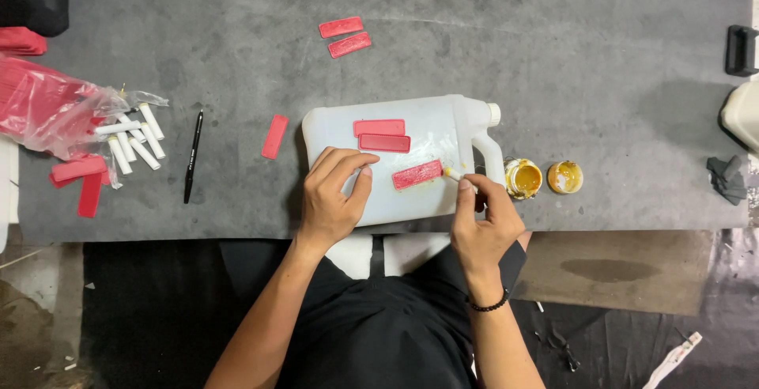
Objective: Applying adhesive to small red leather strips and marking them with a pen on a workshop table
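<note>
Fingertips of your right hand [484,227] pinch a thin white applicator stick [454,175], closed tight on it, its yellowed tip touching the right end of a red strip [417,174] that lies tilted on the white plastic jug [431,132]. Your left hand [332,195] lies flat on the jug just left of that strip, fingers loosely spread and curled, thumb pointing toward the strip, holding nothing. Farther up the jug's flat side two more red strips [383,136] lie side by side, touching. Right of the jug's handle stands an open pot of yellow glue [523,178], its lid [564,176] just beside it. Left of the jug lie a single red strip [274,136], a black pen [193,156], then white sticks [136,140] spilling from a clear bag. Beyond the jug, a red pair [345,37] lies on the grey mat [553,41].
</note>
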